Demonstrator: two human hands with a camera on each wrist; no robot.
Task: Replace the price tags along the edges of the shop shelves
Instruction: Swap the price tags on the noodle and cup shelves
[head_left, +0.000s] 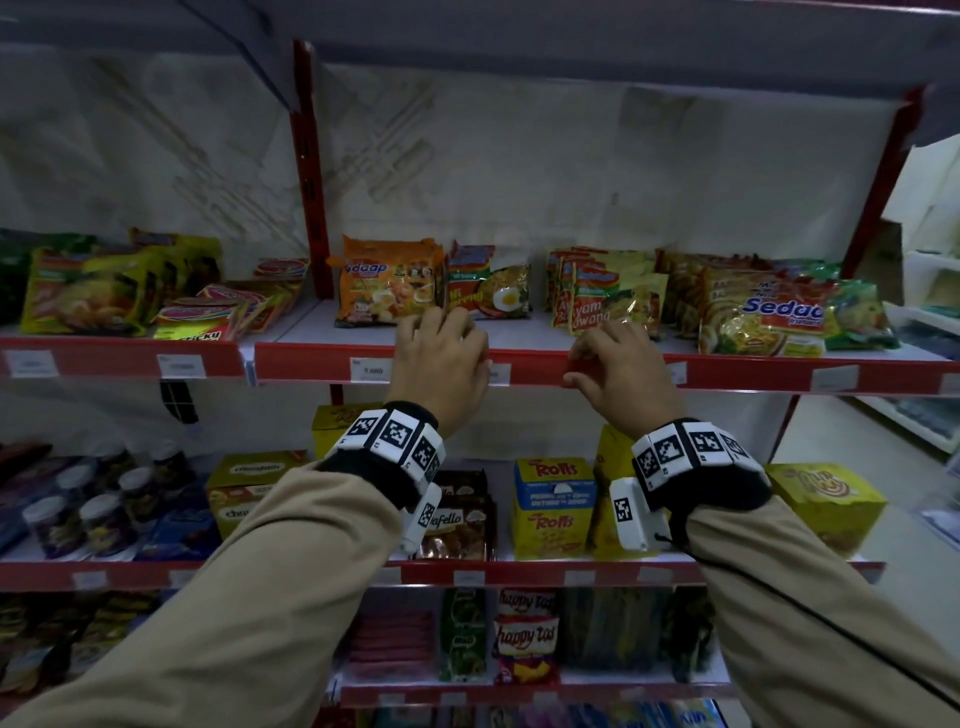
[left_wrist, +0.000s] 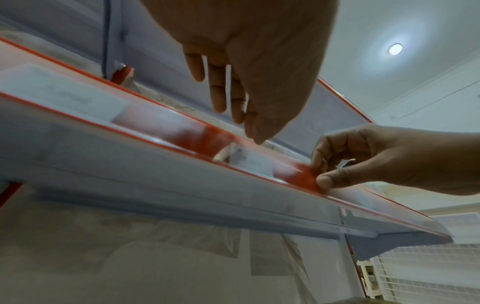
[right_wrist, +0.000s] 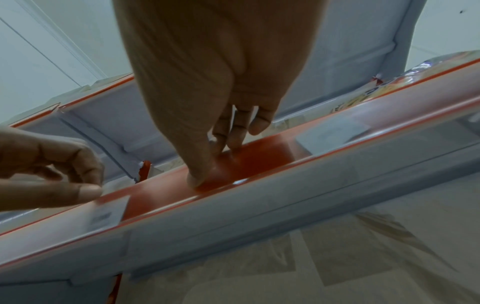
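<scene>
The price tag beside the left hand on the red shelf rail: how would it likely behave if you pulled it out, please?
The price tag looks like a thin paper slip, so it is probably very light and floppy. It seems to sit behind the clear strip of the red shelf rail, so it would likely slide sideways rather than lift straight off. It might crease or tear if pinched hard.

A red upright post (head_left: 310, 171) divides the shop shelving into two bays, and everything is told from it. Behind it runs a pale back panel (head_left: 545, 156) with faint diagonal marks. To its right, past a second red post (head_left: 878, 197), stands a white wire rack (head_left: 930, 291) against a light wall. The floor (head_left: 841, 441) below that rack is pale. Above the post hangs the grey underside of a higher shelf (head_left: 571, 36). A round ceiling lamp (left_wrist: 395, 49) glows in a white ceiling, well to the post's right.
</scene>
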